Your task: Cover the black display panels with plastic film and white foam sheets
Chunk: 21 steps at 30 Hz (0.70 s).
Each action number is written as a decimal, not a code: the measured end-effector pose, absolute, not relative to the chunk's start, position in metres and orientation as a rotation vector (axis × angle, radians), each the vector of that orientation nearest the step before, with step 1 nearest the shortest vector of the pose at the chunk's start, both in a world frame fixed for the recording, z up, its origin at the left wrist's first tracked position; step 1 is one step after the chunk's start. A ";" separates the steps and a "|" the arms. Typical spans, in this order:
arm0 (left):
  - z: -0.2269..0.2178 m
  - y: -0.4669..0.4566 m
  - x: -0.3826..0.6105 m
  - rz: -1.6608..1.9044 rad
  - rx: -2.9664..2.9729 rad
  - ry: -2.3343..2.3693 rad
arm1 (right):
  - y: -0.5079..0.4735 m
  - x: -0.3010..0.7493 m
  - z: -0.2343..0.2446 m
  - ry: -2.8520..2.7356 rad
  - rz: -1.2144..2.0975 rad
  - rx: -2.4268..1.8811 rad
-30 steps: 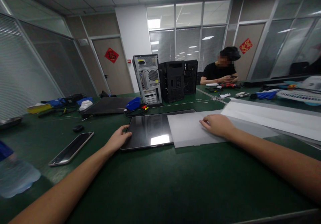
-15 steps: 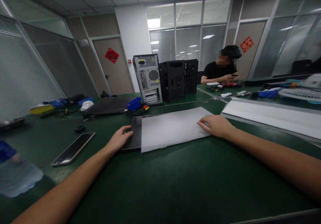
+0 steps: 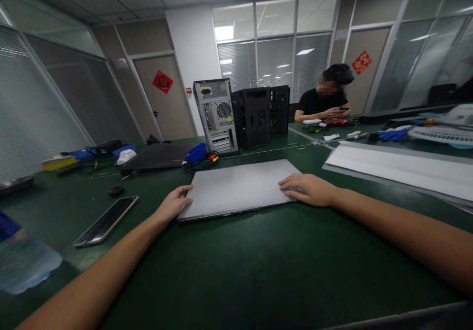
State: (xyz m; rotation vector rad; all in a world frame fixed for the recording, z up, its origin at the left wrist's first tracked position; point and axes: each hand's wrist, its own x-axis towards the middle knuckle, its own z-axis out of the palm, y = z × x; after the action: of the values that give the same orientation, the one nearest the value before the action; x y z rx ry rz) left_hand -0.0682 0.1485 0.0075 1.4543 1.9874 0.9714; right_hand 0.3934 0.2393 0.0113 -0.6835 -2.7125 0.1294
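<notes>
A thin white sheet [image 3: 236, 187] lies over a flat dark-framed panel [image 3: 221, 215] on the green table, covering nearly all of it. Only a narrow dark rim shows along the panel's edges. My left hand [image 3: 173, 206] grips the panel's left edge, index finger and thumb at the rim; its other fingers are partly hidden. Over the right end of the sheet, my right hand [image 3: 311, 188] lies palm down, with fingers stretched out and touching the white surface.
A phone [image 3: 107, 220], a small black object [image 3: 116, 190] and a plastic bottle [image 3: 27, 258] are at left. Computer cases [image 3: 218, 115] stand behind the panel, beside a blue tray [image 3: 195, 152]. Long white strips [image 3: 399, 170] lie at right. A person [image 3: 325, 98] sits across the table.
The white sheet has slid left, over the panel's dark left part that showed before. My right hand has moved left with it and flattened; my left hand stays at the panel's edge.
</notes>
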 end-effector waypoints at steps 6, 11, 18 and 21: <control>0.011 0.148 -0.067 1.047 1.467 2.009 | 0.240 0.395 0.009 -2.734 0.119 -0.689; 0.012 0.148 -0.064 0.962 1.431 2.039 | 0.244 0.397 0.012 -2.718 0.077 -0.683; 0.012 0.147 -0.061 0.985 1.400 2.045 | 0.305 0.467 0.006 -2.397 -0.349 -1.353; 0.013 0.146 -0.060 0.980 1.420 2.061 | 0.333 0.517 -0.011 -2.223 -0.503 -1.780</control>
State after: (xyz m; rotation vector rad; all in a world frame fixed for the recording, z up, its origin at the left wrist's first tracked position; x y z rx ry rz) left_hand -0.0598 0.1460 0.0134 1.4201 2.0613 0.9797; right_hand 0.5169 0.3332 -0.0107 -1.7805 -2.2226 -0.5027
